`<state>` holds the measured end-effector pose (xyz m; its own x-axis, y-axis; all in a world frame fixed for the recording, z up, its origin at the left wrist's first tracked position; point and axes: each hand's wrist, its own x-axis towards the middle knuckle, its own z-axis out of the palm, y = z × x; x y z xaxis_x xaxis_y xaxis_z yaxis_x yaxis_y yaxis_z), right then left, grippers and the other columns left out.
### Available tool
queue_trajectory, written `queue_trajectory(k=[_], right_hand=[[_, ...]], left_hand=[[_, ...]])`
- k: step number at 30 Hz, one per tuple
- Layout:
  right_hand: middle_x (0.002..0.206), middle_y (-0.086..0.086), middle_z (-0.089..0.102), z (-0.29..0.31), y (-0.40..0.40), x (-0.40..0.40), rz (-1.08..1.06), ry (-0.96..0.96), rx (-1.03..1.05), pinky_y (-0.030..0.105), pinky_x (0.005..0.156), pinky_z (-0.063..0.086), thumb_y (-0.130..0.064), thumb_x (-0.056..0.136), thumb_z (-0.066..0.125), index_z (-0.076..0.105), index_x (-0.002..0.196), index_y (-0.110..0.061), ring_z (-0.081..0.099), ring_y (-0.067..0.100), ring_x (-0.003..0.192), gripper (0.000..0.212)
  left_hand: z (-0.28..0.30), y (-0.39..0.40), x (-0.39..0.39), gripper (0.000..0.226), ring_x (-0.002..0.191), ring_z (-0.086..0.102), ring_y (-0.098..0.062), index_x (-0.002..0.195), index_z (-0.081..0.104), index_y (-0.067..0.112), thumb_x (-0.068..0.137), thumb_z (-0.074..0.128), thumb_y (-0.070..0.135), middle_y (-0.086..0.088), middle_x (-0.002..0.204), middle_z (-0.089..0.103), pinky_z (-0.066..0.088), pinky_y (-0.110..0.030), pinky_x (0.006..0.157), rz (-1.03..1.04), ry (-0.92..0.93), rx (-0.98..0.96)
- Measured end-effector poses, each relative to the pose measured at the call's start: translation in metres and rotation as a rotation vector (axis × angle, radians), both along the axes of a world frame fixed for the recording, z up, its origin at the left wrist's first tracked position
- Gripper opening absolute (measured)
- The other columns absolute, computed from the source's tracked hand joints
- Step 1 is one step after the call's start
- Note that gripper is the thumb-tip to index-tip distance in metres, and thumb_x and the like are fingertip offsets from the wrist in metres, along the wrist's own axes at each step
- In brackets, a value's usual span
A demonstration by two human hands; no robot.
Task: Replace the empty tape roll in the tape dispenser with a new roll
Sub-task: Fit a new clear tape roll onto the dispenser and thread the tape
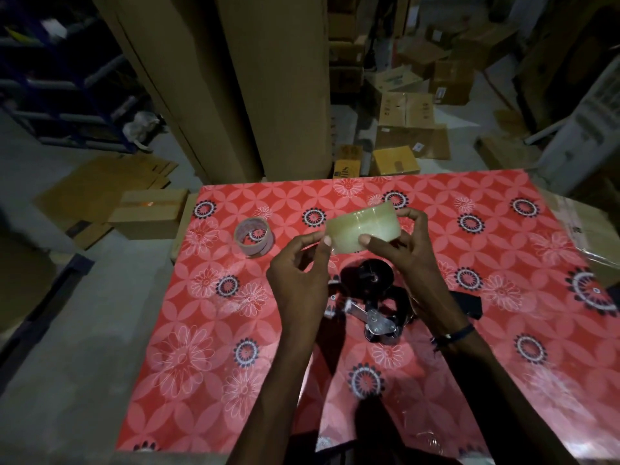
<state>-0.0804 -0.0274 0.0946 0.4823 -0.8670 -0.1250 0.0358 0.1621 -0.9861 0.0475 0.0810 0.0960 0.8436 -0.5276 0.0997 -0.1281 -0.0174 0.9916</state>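
- The red table covering printed with pale petals and dark flower rings (pixel 469 380) spreads over the whole work surface; brown cardboard boxes (pixel 406 109) lie scattered on the floor beyond its far edge.
- The black tape dispenser with a round hub and shiny metal fittings (pixel 367 280) lies on the covering just below the hands, its hub bare and facing up, so it looks ready to take a roll.
- The new roll of clear yellowish packing tape (pixel 364 228) is held up in the air above the dispenser, seen edge-on, gripped from both sides.
- The spent brown cardboard tape core (pixel 253 238) stands on the covering to the left, well apart from the dispenser, so the old roll appears to be already out.
- The right hand (pixel 407 243) wraps around the roll's right side, thumb pressed on the near face and fingers curled over the top edge.
- The left hand (pixel 298 273) pinches the roll's left edge between thumb and forefinger, the other fingers curled loosely beneath.
- The step in hand seems to be finding the tape's free end. It would go best by turning the roll slowly, feeling for the seam with a thumbnail, and checking the unwind direction before seating it on the hub.
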Motion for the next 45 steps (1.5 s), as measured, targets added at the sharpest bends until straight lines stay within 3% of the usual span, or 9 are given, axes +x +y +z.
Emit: queue_trajectory(k=[6,11,13,18,23,26,37,42,45], right_hand=[[0.133,-0.008,0.072,-0.012,-0.002,-0.007,0.038,0.154,-0.204,0.03,0.09,0.063,-0.044,0.055,0.1,0.062,0.135,-0.028,0.068,0.012,0.125,0.09],[0.122,-0.011,0.075,-0.016,0.0,-0.01,0.001,0.253,-0.28,0.016,0.082,0.058,-0.032,0.055,0.109,0.066,0.131,-0.026,0.072,0.003,0.108,0.087],[0.118,-0.011,0.076,-0.017,0.0,-0.01,-0.018,0.28,-0.319,0.012,0.078,0.056,-0.033,0.053,0.109,0.068,0.128,-0.024,0.072,-0.002,0.101,0.086],[0.12,-0.014,0.076,-0.016,-0.01,-0.015,-0.015,0.292,-0.358,0.029,0.09,0.062,-0.056,0.046,0.103,0.067,0.128,-0.03,0.073,0.003,0.109,0.093],[0.128,-0.014,0.073,-0.022,-0.027,-0.029,0.054,0.313,-0.414,0.034,0.1,0.06,-0.047,0.05,0.106,0.062,0.137,-0.029,0.07,0.007,0.119,0.099],[0.133,-0.012,0.072,-0.03,-0.038,-0.038,0.098,0.315,-0.45,0.028,0.104,0.058,-0.025,0.056,0.109,0.06,0.142,-0.022,0.069,0.004,0.121,0.099],[0.147,-0.011,0.064,-0.063,-0.053,-0.059,0.328,0.345,-0.526,0.019,0.114,0.045,-0.02,0.061,0.107,0.05,0.154,-0.02,0.06,0.002,0.137,0.108],[0.146,-0.007,0.065,-0.079,-0.052,-0.054,0.322,0.389,-0.552,0.028,0.117,0.047,-0.029,0.06,0.108,0.05,0.154,-0.019,0.062,0.008,0.137,0.111],[0.147,-0.005,0.065,-0.085,-0.049,-0.051,0.305,0.399,-0.574,0.027,0.118,0.046,-0.035,0.061,0.105,0.051,0.154,-0.016,0.062,0.009,0.137,0.11]], left_hand=[[-0.008,-0.004,0.003,0.008,0.102,0.075,-0.002,0.102,0.077,0.009,0.101,0.069,0.006,0.008,0.108,0.08,0.06,-0.026,0.091,-0.03,-0.077,-0.002],[-0.017,-0.008,0.001,0.009,0.096,0.073,-0.013,0.102,0.069,0.012,0.102,0.062,0.006,0.008,0.107,0.077,0.051,-0.03,0.07,-0.063,-0.34,0.046],[-0.018,-0.012,-0.002,0.013,0.092,0.07,-0.013,0.101,0.068,0.01,0.098,0.057,0.003,0.006,0.103,0.076,0.052,-0.029,0.074,-0.025,-0.39,0.057],[-0.019,-0.023,0.001,0.013,0.088,0.067,-0.01,0.097,0.067,0.005,0.097,0.056,-0.003,0.004,0.098,0.075,0.045,-0.01,0.076,-0.025,-0.441,0.061],[-0.031,-0.037,0.015,0.015,0.093,0.073,0.002,0.099,0.068,0.005,0.105,0.054,0.002,0.012,0.095,0.077,0.054,-0.021,0.082,-0.151,-0.3,0.047],[-0.044,-0.039,0.022,0.017,0.099,0.075,-0.008,0.101,0.069,0.007,0.106,0.052,0.007,0.008,0.099,0.079,0.058,-0.034,0.092,-0.27,-0.2,0.037],[-0.085,-0.035,0.028,0.023,0.116,0.075,-0.018,0.102,0.056,0.002,0.114,0.043,0.018,-0.003,0.113,0.081,0.055,-0.043,0.102,-0.476,-0.022,0.089],[-0.095,-0.034,0.033,0.019,0.115,0.072,-0.014,0.102,0.053,0.019,0.116,0.042,0.021,-0.009,0.12,0.077,0.051,-0.02,0.087,-0.527,-0.014,0.137],[-0.1,-0.032,0.033,0.018,0.112,0.074,-0.008,0.106,0.051,0.008,0.117,0.039,0.017,-0.001,0.121,0.078,0.056,-0.018,0.086,-0.53,0.023,0.143]])
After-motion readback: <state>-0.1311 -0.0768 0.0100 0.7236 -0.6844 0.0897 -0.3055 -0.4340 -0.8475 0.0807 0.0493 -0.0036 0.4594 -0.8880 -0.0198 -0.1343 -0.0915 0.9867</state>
